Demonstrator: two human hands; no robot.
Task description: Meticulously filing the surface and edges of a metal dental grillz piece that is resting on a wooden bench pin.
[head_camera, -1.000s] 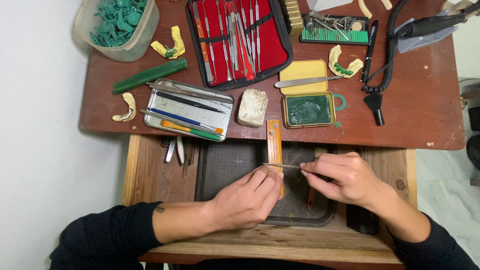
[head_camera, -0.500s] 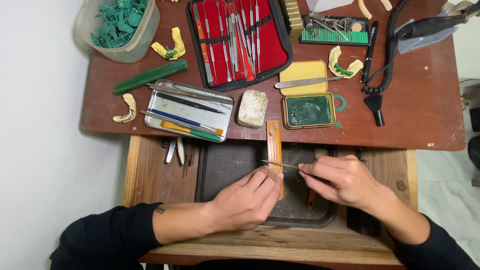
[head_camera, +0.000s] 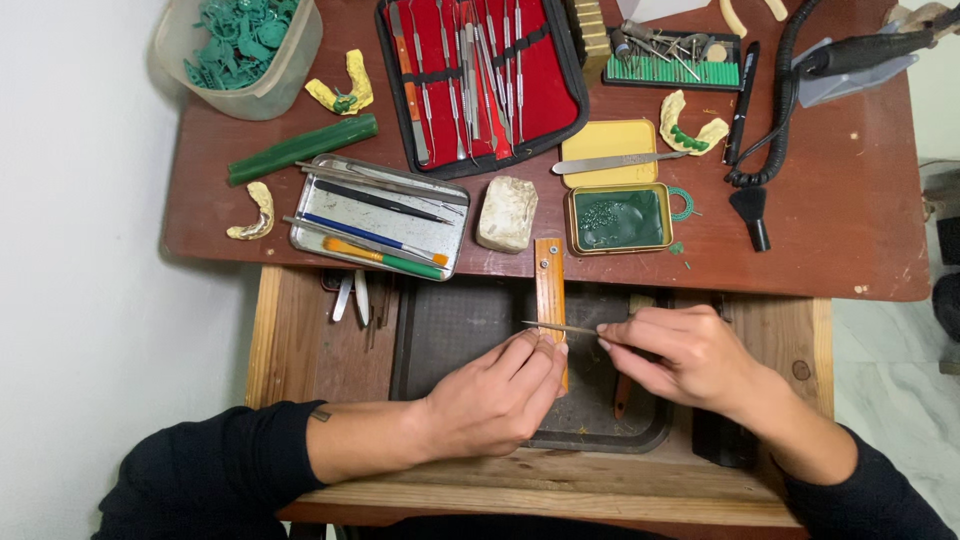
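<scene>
Dark tray (head_camera: 440, 330) sits below the brown desk (head_camera: 850, 230), and over it our right hand (head_camera: 690, 355) pinches a thin metal tool (head_camera: 560, 327), its tip at our left hand (head_camera: 500, 390), whose fingers close on something too small to identify. We judge a slip could jab the left fingertips. An orange wooden peg (head_camera: 549, 280) crowds in between; the green wax tin (head_camera: 618, 217) sits just above.

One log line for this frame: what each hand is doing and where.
left hand: fingertips at wooden peg | right hand: holds thin metal tool | place: over dark tray
</scene>
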